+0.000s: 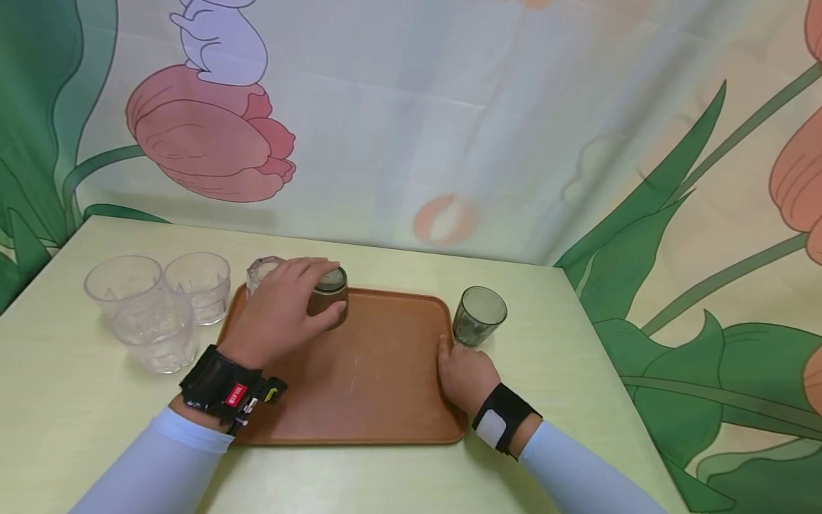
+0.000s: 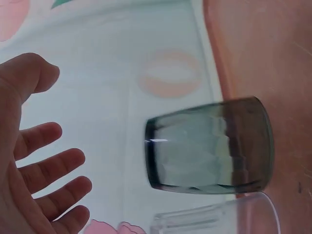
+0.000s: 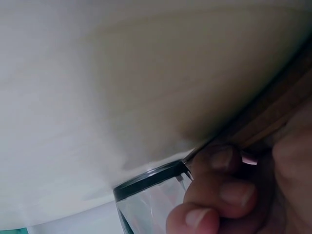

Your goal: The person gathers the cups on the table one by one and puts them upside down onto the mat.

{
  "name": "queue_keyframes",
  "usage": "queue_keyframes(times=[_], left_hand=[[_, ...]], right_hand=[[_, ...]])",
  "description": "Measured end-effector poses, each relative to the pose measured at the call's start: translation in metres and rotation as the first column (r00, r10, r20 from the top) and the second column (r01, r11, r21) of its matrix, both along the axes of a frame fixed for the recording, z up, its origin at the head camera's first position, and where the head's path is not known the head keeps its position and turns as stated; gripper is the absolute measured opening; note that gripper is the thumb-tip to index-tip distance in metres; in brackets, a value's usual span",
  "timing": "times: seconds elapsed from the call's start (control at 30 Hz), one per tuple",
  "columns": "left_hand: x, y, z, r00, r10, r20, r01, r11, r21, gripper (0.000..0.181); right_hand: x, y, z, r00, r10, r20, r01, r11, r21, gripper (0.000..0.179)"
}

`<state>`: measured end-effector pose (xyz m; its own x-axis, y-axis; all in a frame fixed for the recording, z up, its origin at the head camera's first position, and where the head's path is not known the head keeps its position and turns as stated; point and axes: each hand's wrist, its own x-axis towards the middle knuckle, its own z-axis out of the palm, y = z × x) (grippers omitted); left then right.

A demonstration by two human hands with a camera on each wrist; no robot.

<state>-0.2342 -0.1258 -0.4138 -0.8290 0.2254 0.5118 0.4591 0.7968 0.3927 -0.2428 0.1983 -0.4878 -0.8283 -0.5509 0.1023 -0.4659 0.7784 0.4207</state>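
Note:
My left hand [image 1: 282, 307] hovers over the far left of the brown tray [image 1: 359, 385], its fingers spread and apart from the glass in the left wrist view. A smoky grey glass [image 2: 209, 146] stands upside down on the tray just beyond that palm. Beside it is an upside-down clear glass [image 1: 260, 270], partly hidden behind the hand. My right hand [image 1: 469, 378] grips the tray's right edge, and the right wrist view shows its fingers [image 3: 234, 192] curled at the rim. Another smoky glass [image 1: 480, 315] stands upright on the table, close beyond the right hand.
Three clear glasses, one of them nearest the front [image 1: 157, 335], stand upright in a cluster on the table left of the tray. A printed curtain [image 1: 385, 143] hangs behind the pale table [image 1: 552, 428].

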Motion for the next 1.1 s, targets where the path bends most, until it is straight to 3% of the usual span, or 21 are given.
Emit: queue_keyframes(times=[0.3, 0.43, 0.67, 0.97, 1.1], left_hand=[[0.016, 0.009, 0.020, 0.989, -0.065, -0.134, 0.071, 0.996, 0.046, 0.057], [0.017, 0.015, 0.025, 0.987, -0.085, -0.136, 0.093, 0.994, 0.053, 0.056], [0.017, 0.015, 0.021, 0.987, -0.098, -0.127, 0.106, 0.992, 0.063, 0.057], [0.020, 0.015, 0.025, 0.985, -0.119, -0.128, 0.127, 0.991, 0.052, 0.057], [0.021, 0.017, 0.025, 0.985, -0.125, -0.122, 0.131, 0.990, 0.043, 0.058]], right_hand=[[0.001, 0.000, 0.002, 1.000, 0.006, 0.004, -0.006, 1.000, -0.007, 0.041], [0.004, 0.000, 0.004, 1.000, 0.007, -0.008, -0.007, 1.000, -0.028, 0.041], [0.005, 0.000, 0.005, 0.999, 0.034, -0.036, -0.035, 0.999, -0.040, 0.040], [-0.013, 0.013, -0.006, 0.985, -0.002, 0.171, 0.011, 0.999, -0.052, 0.049], [-0.017, 0.018, -0.008, 0.985, 0.036, 0.168, -0.021, 0.996, -0.090, 0.042]])
